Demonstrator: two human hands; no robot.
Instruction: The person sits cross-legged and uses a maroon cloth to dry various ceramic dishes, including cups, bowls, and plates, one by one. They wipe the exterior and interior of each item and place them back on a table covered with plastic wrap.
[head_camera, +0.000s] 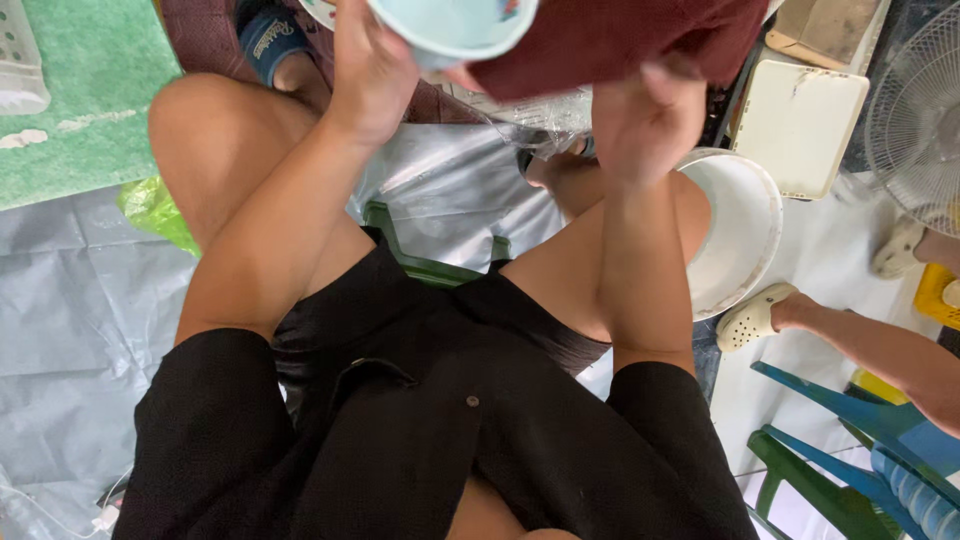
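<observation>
**Here, a seated person holds a pale bowl and a dark red cloth above the knees**

Seen from above, the largest thing in view is the silver-grey plastic sheet (70, 320) that covers the floor under the seated person, probably laid there to keep the floor clean. The person wears black and sits on a green plastic stool (425, 265), of which only the edge shows between the thighs.

Everything else is placed from the white basin (745, 235), which rests on the floor against the person's right knee, close enough to reach without getting up. Beyond the basin sits a cream rectangular lid or tray (798, 125), and further out a white fan (915, 110). Just below the basin, another person's foot in a cream clog (750, 318) steps in, beside blue and green chairs (850, 440). Far across from the basin, past the left knee, lies a green mat (80, 90).

Up and left of the basin, both arms reach forward. The left hand (372, 70) is closed around the side of a pale blue bowl (455, 25), tipping it. The right hand (645, 120), directly beside the basin's far rim, is bunched on a dark red cloth (610, 40) pressed to the bowl, seemingly wiping it.
</observation>
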